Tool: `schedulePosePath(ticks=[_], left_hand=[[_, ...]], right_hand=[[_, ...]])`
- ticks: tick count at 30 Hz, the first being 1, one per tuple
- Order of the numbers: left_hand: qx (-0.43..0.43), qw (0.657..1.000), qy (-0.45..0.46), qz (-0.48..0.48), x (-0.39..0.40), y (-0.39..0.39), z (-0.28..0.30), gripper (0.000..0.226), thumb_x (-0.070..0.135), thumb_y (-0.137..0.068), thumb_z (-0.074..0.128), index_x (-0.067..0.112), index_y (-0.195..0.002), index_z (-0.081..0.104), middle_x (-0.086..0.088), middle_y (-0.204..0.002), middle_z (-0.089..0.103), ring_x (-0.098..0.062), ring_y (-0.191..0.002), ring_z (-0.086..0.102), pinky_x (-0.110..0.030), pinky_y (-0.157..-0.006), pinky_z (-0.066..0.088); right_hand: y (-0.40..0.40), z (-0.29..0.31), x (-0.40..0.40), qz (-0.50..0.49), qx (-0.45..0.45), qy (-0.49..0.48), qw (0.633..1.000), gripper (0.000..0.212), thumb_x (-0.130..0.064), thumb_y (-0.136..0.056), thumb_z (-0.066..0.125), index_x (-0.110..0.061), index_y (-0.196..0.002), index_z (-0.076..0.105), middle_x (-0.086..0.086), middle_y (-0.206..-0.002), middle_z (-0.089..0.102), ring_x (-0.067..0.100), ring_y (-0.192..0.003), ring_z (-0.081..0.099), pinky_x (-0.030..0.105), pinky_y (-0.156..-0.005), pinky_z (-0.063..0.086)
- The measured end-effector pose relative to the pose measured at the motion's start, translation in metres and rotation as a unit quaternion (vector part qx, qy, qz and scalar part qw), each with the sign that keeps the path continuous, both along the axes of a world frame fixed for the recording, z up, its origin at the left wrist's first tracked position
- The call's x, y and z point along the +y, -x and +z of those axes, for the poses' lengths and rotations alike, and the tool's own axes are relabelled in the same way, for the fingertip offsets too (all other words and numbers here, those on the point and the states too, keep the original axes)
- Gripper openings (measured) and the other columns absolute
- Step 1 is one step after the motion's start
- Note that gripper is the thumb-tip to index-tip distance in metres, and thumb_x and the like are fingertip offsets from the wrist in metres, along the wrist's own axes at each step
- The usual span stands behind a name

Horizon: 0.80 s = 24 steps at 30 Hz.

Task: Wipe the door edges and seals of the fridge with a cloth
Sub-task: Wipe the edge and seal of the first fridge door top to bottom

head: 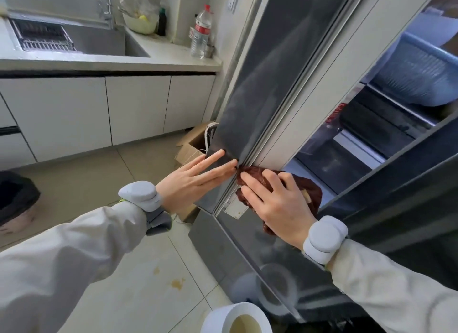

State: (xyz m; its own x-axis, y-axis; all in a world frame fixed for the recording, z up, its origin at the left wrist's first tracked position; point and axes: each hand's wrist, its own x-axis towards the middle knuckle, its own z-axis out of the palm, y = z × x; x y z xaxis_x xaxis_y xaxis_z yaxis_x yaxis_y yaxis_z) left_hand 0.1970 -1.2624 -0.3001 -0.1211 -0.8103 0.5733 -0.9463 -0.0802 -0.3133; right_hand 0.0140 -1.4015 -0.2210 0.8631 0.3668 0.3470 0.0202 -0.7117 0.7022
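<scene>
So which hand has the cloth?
The right hand: it presses the dark red cloth against the bottom of the fridge door, at its edge. The left hand lies flat on the door's grey front, with no cloth.

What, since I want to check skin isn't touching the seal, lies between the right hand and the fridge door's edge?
The dark red cloth lies there, pressed under the right hand against the door edge in the head view.

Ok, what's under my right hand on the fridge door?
A dark red cloth, pressed by the right hand against the lower door edge. The edge and seal beneath the cloth are covered and cannot be seen.
</scene>
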Motion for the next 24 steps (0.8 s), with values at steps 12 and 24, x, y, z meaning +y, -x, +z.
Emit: schedulePosePath(ticks=[12, 24], left_hand=[[0.002, 1.000, -0.023, -0.008, 0.003, -0.002, 0.004, 0.065, 0.005, -0.081, 0.028, 0.011, -0.145, 0.019, -0.004, -0.154, 0.014, -0.033, -0.141, 0.008, -0.045, -0.109, 0.018], [0.025, 1.000, -0.008, -0.002, -0.004, 0.004, -0.005, 0.064, 0.008, -0.085, 0.029, 0.014, -0.147, 0.013, -0.005, -0.153, 0.012, -0.029, -0.142, -0.010, -0.042, -0.114, 0.000]], right_hand=[[-0.004, -0.061, 0.003, 0.006, 0.080, -0.017, 0.997, 0.039, -0.004, -0.094, 0.032, -0.013, -0.099, 0.070, 0.006, -0.114, 0.066, 0.026, -0.096, 0.053, 0.037, -0.077, 0.036], [0.010, -0.014, -0.008, -0.009, -0.059, -0.098, 0.993, 0.021, -0.011, -0.095, 0.042, -0.012, -0.112, 0.054, 0.011, -0.123, 0.047, 0.030, -0.106, 0.044, 0.042, -0.085, 0.036]])
